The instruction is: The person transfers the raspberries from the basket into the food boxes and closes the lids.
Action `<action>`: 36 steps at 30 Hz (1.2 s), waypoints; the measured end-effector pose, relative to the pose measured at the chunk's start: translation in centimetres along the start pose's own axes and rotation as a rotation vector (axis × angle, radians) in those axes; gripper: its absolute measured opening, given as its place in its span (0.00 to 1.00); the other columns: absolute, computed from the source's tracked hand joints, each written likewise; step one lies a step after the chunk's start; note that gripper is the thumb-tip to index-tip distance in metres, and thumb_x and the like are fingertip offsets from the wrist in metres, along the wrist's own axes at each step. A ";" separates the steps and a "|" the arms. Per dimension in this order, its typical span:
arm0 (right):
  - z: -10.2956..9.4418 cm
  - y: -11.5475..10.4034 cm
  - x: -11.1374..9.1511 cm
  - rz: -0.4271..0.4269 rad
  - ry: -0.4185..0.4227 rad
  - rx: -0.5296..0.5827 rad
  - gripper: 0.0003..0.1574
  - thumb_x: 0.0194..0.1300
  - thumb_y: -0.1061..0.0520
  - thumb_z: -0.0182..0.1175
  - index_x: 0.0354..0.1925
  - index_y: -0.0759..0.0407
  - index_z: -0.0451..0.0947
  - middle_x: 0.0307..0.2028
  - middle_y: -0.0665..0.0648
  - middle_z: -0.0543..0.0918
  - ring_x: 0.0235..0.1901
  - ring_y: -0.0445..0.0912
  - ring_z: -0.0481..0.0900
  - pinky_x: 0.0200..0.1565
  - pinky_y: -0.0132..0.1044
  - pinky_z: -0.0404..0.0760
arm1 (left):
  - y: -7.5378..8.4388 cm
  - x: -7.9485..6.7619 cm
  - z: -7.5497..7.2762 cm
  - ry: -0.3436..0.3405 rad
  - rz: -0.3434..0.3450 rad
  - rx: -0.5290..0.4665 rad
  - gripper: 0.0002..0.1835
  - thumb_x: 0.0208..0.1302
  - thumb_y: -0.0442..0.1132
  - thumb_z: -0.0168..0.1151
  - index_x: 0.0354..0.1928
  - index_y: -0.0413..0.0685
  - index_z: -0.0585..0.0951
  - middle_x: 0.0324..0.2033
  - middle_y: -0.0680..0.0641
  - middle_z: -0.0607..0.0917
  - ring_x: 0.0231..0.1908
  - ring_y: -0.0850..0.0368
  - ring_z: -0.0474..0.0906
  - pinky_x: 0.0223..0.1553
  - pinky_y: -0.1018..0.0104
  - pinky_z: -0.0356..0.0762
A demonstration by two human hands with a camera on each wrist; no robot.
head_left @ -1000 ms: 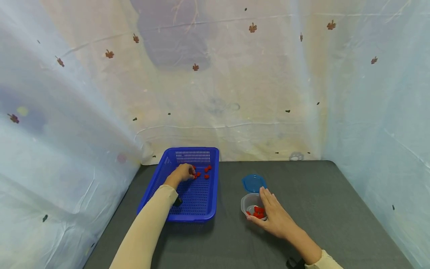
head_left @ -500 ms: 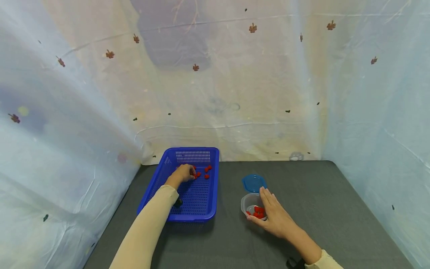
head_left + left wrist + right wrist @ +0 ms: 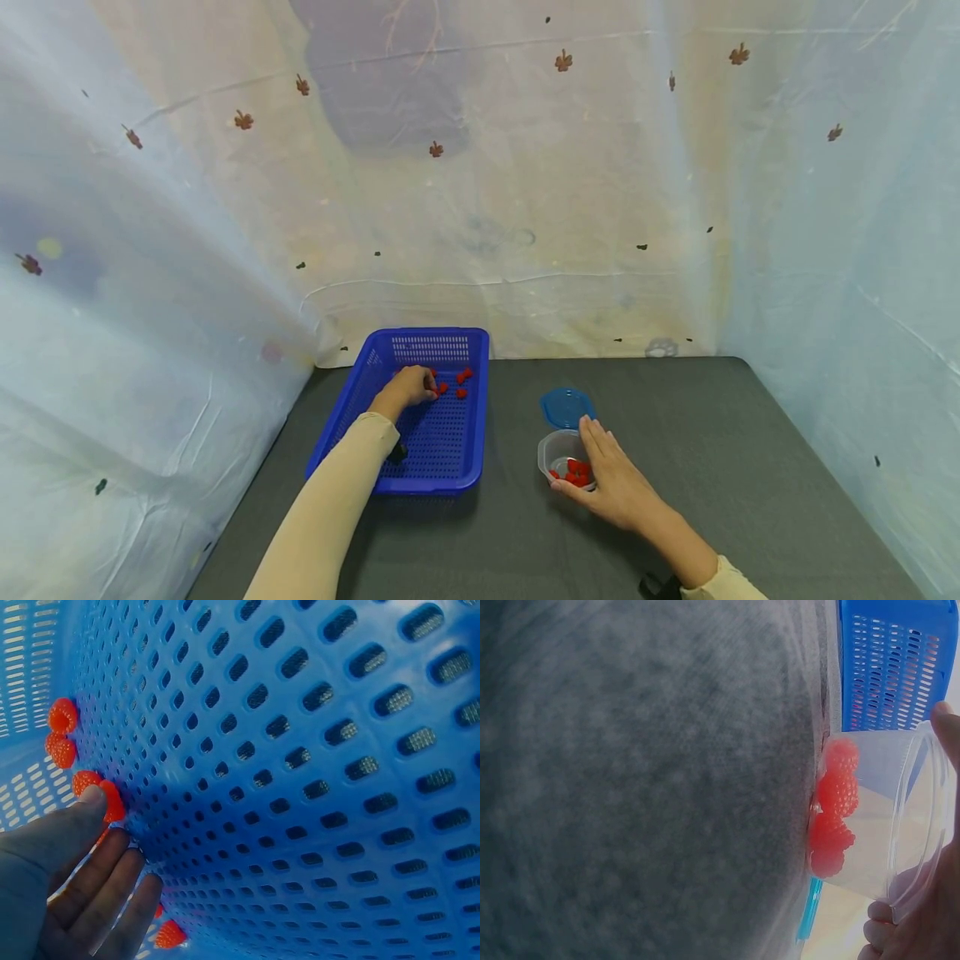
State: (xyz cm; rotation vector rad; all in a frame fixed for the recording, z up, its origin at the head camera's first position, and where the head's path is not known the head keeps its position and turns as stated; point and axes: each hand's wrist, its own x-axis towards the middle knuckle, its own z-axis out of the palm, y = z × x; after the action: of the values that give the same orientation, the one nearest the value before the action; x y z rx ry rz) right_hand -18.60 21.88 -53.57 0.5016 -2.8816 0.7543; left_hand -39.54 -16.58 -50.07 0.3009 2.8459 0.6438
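Note:
Inside the blue plastic basket (image 3: 431, 458), my left hand (image 3: 407, 389) is at the far left part of the floor. Its thumb and index finger pinch a red raspberry (image 3: 113, 801) in the left wrist view, with more raspberries (image 3: 63, 716) lying close by. To the right, my right hand (image 3: 621, 490) holds a clear plastic container (image 3: 551, 452) by its rim, thumb on the near side and fingers on the far side. Several raspberries (image 3: 835, 802) sit on the container's bottom. The container stands upright on the table.
A blue lid (image 3: 567, 408) lies flat just behind the container. Other raspberries (image 3: 462, 393) are scattered toward the basket's back right. The dark grey table (image 3: 720, 450) meets a patterned curtain (image 3: 525, 208) at the back and sides.

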 end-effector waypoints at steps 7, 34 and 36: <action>0.1 0.1 0.0 0.006 -0.003 0.002 0.75 0.66 0.19 0.63 0.85 0.68 0.48 0.83 0.69 0.54 0.82 0.65 0.54 0.79 0.65 0.54 | 0.0 0.1 -0.1 -0.015 -0.045 -0.049 0.05 0.70 0.37 0.74 0.41 0.44 0.87 0.40 0.46 0.86 0.40 0.51 0.81 0.50 0.53 0.83; 0.3 0.2 0.0 -0.003 -0.003 0.006 0.75 0.66 0.19 0.62 0.85 0.68 0.47 0.83 0.69 0.54 0.83 0.64 0.53 0.79 0.65 0.54 | 1.5 -1.4 -2.2 -0.029 0.055 -0.036 0.05 0.74 0.35 0.70 0.44 0.41 0.86 0.41 0.44 0.89 0.42 0.50 0.83 0.50 0.52 0.84; 0.3 0.3 0.1 -0.005 0.002 0.007 0.75 0.66 0.19 0.63 0.85 0.67 0.47 0.83 0.69 0.55 0.83 0.64 0.53 0.79 0.65 0.54 | 1.9 -1.4 -2.5 -0.012 0.082 -0.026 0.05 0.74 0.36 0.70 0.45 0.40 0.86 0.41 0.44 0.88 0.42 0.49 0.84 0.50 0.51 0.84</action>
State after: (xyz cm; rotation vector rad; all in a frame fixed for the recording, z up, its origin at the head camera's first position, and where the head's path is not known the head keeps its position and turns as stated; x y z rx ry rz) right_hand -18.81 21.98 -53.92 0.5077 -2.8756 0.7638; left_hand -38.55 -16.25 -46.83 0.4171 2.8233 0.6922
